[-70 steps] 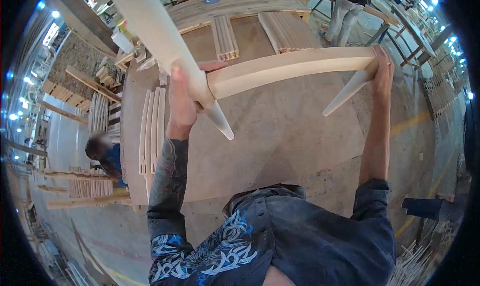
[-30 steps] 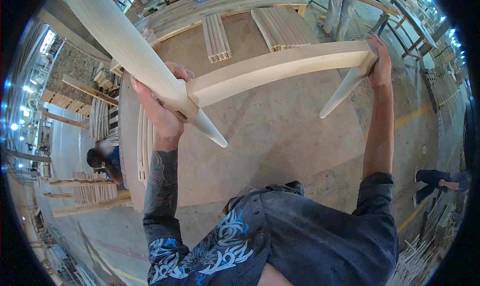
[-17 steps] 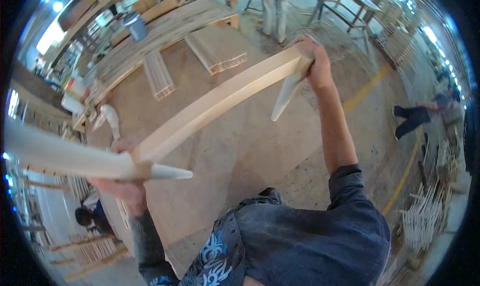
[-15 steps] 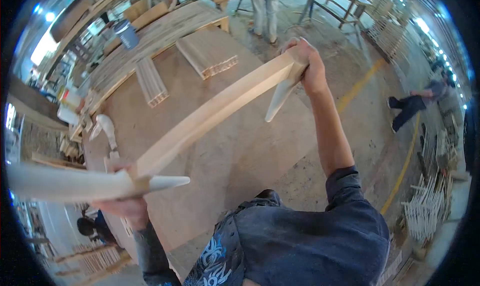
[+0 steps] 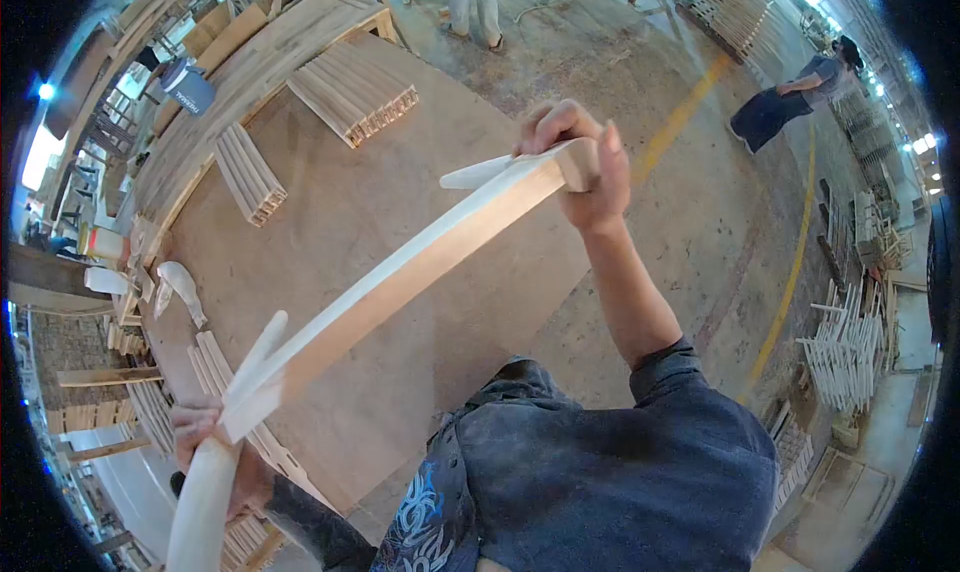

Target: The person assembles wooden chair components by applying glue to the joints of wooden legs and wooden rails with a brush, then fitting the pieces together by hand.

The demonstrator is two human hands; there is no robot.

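Both of my hands hold a pale wooden furniture frame (image 5: 400, 272), a long bar with tapered leg-like pieces at its ends, up in front of my body. My right hand (image 5: 590, 177) is closed around the far right end, where a short tapered piece points left. At the lower left, my left hand (image 5: 195, 427) grips the other joint, beside a thicker round leg (image 5: 205, 502) that reaches toward the bottom of the view. Part of the left hand is hidden behind this leg. The frame is tilted, its right end higher in the view.
Below lies a wide brown board surface (image 5: 400, 192) with bundles of wood strips (image 5: 350, 87) and a smaller bundle (image 5: 248, 177). A blue bucket (image 5: 188, 87) stands at the back left. One person (image 5: 800, 92) is at the right; another's legs (image 5: 473, 7) show at the top. White sticks (image 5: 845, 357) are piled right.
The frame has been turned over: its short right piece pointed down and now points left. The left-end leg has swung from pointing left to pointing down. Both hands keep hold.
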